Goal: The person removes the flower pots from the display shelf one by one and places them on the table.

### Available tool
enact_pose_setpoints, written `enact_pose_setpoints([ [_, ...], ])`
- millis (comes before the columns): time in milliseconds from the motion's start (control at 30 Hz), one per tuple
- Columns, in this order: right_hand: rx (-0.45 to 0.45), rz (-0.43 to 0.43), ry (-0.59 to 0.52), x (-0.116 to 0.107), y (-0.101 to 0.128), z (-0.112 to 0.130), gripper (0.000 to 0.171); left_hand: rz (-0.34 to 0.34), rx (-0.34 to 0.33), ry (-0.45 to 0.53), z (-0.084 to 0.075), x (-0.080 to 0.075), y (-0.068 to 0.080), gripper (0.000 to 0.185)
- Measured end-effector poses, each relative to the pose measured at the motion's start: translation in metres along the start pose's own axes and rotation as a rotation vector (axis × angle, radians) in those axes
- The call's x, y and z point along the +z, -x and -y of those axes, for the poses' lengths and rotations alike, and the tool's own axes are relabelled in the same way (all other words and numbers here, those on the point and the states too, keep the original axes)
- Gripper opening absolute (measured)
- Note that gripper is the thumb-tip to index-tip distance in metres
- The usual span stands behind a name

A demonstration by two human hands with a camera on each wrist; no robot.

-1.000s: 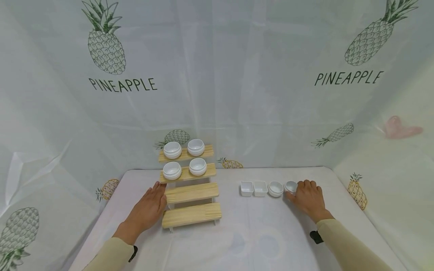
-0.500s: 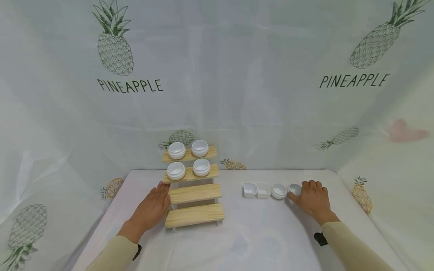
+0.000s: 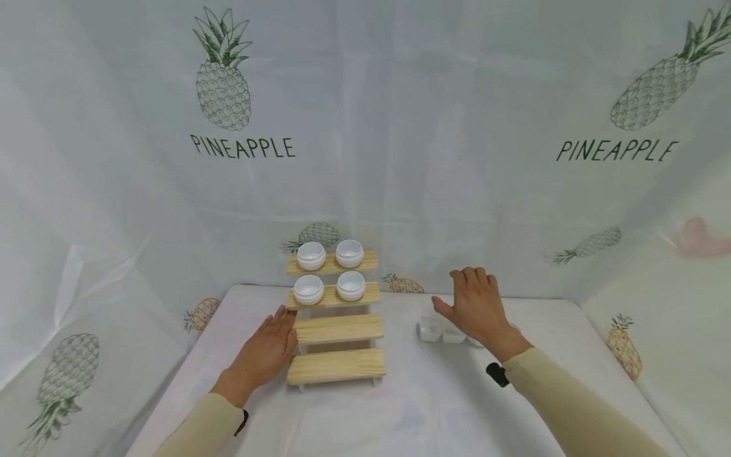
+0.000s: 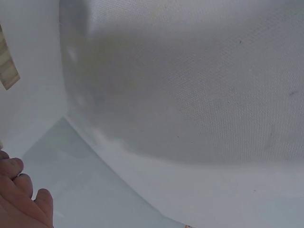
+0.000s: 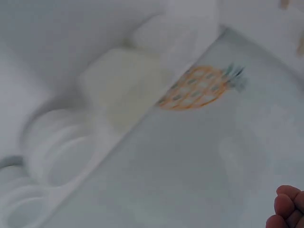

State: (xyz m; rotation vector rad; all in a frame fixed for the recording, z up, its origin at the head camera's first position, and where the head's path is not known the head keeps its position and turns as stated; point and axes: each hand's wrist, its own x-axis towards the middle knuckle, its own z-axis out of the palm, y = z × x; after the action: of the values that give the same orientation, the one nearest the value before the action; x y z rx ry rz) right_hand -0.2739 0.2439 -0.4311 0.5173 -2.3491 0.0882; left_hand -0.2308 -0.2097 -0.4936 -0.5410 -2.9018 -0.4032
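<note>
A stepped wooden stand (image 3: 340,329) has several tiers, with white round bowls (image 3: 308,289) on the upper two and bare planks on the lower two. My left hand (image 3: 265,352) lies along the stand's left side, fingers straight and touching its edge. My right hand (image 3: 476,308) hovers above a row of white dishes, thumb spread from the fingers, holding nothing. In that row, a square dish (image 3: 430,329) and a second square dish (image 3: 453,334) show in the head view. Two round bowls (image 5: 59,147), largely hidden there behind the hand, appear blurred in the right wrist view.
A white cloth covers the table (image 3: 400,393). A pale curtain (image 3: 422,158) printed with pineapples hangs behind and at both sides. Between the stand and the dish row lies a stretch of bare cloth.
My right hand has left the rightmost round bowl, rising and moving left over the row. The left hand stays at the stand. The head view has turned slightly left.
</note>
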Motion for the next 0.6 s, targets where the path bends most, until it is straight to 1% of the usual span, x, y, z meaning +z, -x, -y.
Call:
enact_pose_setpoints([
  [67, -0.05, -0.013, 0.006, -0.001, -0.015, 0.019, 0.067, 0.011, -0.002, 0.0, -0.001, 0.0, 0.0, 0.059],
  [133, -0.08, -0.011, 0.014, -0.002, -0.03, 0.038, 0.068, 0.024, -0.013, -0.004, -0.002, 0.001, 0.0, 0.059],
  [300, -0.115, 0.034, 0.0, -0.002, -0.06, 0.084, 0.066, 0.029, -0.025, -0.014, -0.002, 0.001, 0.0, 0.059],
  [467, -0.126, 0.108, -0.017, 0.009, -0.075, 0.118, 0.065, 0.008, -0.03, -0.005, -0.002, 0.0, 0.001, 0.058],
  [533, -0.124, 0.127, -0.013, 0.014, -0.078, 0.128, 0.062, -0.003, -0.03, -0.001, -0.002, 0.001, 0.001, 0.058],
  [600, -0.115, 0.137, -0.01, 0.019, -0.079, 0.135, 0.06, 0.001, -0.034, 0.002, -0.003, 0.0, 0.001, 0.058],
])
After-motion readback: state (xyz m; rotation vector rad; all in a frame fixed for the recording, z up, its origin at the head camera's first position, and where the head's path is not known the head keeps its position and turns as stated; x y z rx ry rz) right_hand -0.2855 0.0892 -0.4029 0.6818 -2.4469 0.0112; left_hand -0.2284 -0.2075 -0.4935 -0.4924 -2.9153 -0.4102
